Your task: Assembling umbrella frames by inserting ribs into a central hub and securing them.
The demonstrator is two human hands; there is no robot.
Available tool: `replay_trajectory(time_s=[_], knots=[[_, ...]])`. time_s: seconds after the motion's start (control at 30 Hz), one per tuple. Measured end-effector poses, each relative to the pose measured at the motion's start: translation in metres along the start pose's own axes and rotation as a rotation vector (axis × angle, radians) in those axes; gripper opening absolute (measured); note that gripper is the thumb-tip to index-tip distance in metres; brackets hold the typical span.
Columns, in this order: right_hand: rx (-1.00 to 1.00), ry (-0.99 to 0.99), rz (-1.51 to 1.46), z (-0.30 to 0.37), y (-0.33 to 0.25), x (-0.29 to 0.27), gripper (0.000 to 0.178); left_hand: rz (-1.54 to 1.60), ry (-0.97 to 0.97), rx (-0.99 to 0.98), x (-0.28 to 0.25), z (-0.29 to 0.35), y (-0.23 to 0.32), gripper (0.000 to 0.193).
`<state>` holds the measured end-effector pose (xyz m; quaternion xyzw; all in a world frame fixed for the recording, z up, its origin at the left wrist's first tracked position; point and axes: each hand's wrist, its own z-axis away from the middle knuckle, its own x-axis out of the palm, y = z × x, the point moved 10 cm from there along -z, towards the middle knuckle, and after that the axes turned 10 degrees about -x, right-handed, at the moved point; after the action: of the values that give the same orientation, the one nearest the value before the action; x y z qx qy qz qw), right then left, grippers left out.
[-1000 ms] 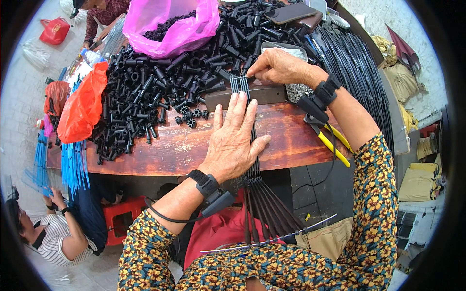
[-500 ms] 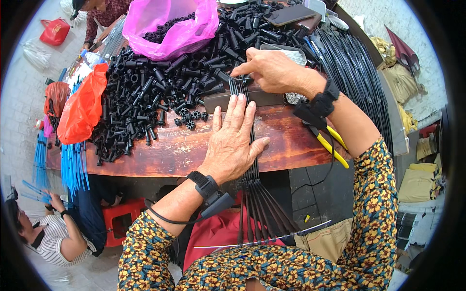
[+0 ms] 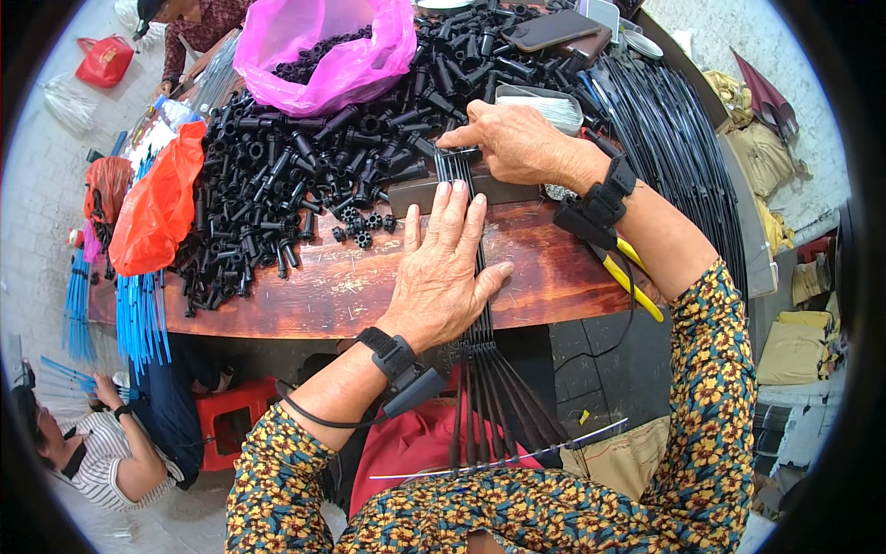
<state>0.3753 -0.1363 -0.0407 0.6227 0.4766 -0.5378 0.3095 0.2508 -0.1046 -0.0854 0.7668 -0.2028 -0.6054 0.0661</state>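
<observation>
My left hand [image 3: 441, 254] lies palm down with fingers stretched over a bundle of thin black rods [image 3: 482, 323], pressing it against the table. Below the table edge the rods fan out into thicker dark sleeves [image 3: 503, 406], whose lower ends meet a thin white stick [image 3: 392, 476] across my lap. At the bundle's far end my right hand [image 3: 524, 143] is closed, index finger bent over the rod tips. A small dark piece [image 3: 459, 153] shows under its fingers; its kind is hard to make out. A dark block [image 3: 415, 194] lies beneath the rods.
Black plastic tubular parts [image 3: 268, 175] are heaped behind and left, with a pink bag [image 3: 392, 60] on top. Yellow-handled pliers [image 3: 632, 286] lie by my right forearm. Long black rods [image 3: 674, 148] fill the right side. A red bag [image 3: 159, 217] and a co-worker [image 3: 111, 452] are left.
My right wrist has dropped slightly toward me, its fingers still at the rod tips. The left hand stays put. At lower left the co-worker's hand and blue sticks have shifted a little.
</observation>
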Motion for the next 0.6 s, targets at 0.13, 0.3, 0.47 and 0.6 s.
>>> replay_trajectory(time_s=[0.13, 0.3, 0.47, 0.6], knots=[[0.054, 0.054, -0.013, 0.008, 0.011, -0.007, 0.038, 0.0, -0.002, -0.002, 0.0, 0.0, -0.001, 0.076], [0.107, -0.044, 0.005, 0.01, 0.023, 0.001, 0.022, -0.019, -0.01, -0.01, 0.0, 0.0, -0.001, 0.076], [0.108, 0.065, -0.134, 0.01, 0.028, 0.006, 0.017, -0.023, -0.006, -0.01, 0.0, 0.0, -0.001, 0.076], [0.13, 0.063, -0.195, 0.014, 0.034, 0.007, 0.015, -0.009, 0.002, -0.004, -0.001, 0.0, 0.0, 0.075]])
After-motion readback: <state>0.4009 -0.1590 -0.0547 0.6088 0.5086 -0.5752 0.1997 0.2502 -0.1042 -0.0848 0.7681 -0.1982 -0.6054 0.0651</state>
